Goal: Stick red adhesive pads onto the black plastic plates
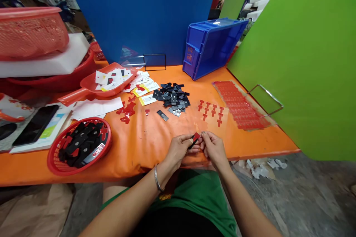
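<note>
Black plate (pixel 193 144), lower centre
Left hand (pixel 179 149) grips it; right hand (pixel 214 149) is at its red tab (pixel 196 136), grip unclear.

The table (pixel 133 148) is plain orange. Along its far edge I see a plain blue board (pixel 144 11); at the far right corner, a blue crate (pixel 191 39) with orange lettering. Right edge: a plain lime-green panel (pixel 303 63) and a red sheet (pixel 239 105) with tan borders. Tabs (pixel 206 110): red. Plates (pixel 174 98): black and grey. Near edge: piece (pixel 196 136), black and red; basket (pixel 109 137), red. Left edge: mug (pixel 13 106), white, red-orange floral pattern.
</note>
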Motion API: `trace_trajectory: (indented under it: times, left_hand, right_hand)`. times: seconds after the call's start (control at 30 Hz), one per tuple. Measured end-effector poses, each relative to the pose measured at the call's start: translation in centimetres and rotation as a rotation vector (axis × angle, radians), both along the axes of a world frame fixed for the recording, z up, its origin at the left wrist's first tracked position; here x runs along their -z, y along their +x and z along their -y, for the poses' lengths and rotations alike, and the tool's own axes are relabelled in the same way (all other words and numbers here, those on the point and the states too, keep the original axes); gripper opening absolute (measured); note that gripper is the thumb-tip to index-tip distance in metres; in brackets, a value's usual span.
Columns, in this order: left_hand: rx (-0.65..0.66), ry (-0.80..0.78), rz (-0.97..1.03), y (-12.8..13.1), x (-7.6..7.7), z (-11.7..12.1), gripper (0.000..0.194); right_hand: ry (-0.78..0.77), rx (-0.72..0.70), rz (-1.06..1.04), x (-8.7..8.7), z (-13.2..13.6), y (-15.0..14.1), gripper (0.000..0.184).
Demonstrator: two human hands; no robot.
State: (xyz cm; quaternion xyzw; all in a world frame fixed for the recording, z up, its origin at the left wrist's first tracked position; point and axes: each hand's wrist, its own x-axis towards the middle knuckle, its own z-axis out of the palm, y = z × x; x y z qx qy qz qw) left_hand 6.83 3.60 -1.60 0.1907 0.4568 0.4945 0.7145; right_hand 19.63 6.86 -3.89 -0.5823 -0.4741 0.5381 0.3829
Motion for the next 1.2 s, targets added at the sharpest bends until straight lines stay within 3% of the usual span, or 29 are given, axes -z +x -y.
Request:
trace_trajectory:
  times: [0.13, 0.23, 0.37, 0.47, 0.53, 0.6, 0.67, 0.77, 0.97, 1.03, 1.2]
  left_hand:
    - [-0.001, 0.182, 0.024, -2.0, -2.9, 0.6, 0.028]
    - [-0.086, 0.271, -0.179, -6.2, -5.3, 1.1, 0.036]
    - [-0.256, 0.355, -0.781, -14.8, -7.0, 2.8, 0.034]
    - [-0.375, 0.266, -1.373, -20.6, -7.4, 4.8, 0.031]
    - [-0.380, 0.177, -1.628, -23.2, -7.4, 6.1, 0.030]
    - [-0.384, 0.178, -1.751, -24.5, -7.3, 6.9, 0.030]
    - [-0.405, 0.262, -1.764, -24.3, -7.1, 7.4, 0.030]
    - [-0.388, 0.411, -1.655, -21.8, -6.5, 7.3, 0.027]
    - [-0.092, 0.604, -1.383, -14.7, -4.0, 5.2, 0.020]
    - [-0.058, 0.634, -1.352, -13.3, -3.0, 4.4, 0.020]
    - [-0.155, 0.657, -1.434, -12.3, -1.6, 3.1, 0.033]
  right_hand:
    - [0.010, -0.032, 0.059, -0.2, 0.3, -0.2, 0.038]
    - [0.072, -0.110, 0.143, -0.3, 0.5, -0.3, 0.030]
    - [0.301, -0.261, 0.348, -1.0, 0.2, -1.1, 0.019]
    - [0.450, -0.314, 0.461, -1.5, -0.8, -2.9, 0.015]
    - [0.524, -0.348, 0.517, -1.6, -1.9, -4.6, 0.015]
    - [0.561, -0.373, 0.583, -1.4, -3.1, -6.5, 0.015]
    - [0.574, -0.389, 0.643, -1.0, -4.3, -8.4, 0.016]
    - [0.595, -0.398, 0.711, -0.4, -5.7, -10.8, 0.014]
    - [0.522, -0.376, 0.848, -0.1, -7.2, -13.2, 0.007]
    - [0.490, -0.404, 0.823, -0.1, -7.3, -13.3, 0.006]
    - [0.579, -0.562, 0.553, -0.8, -5.2, -12.0, 0.007]
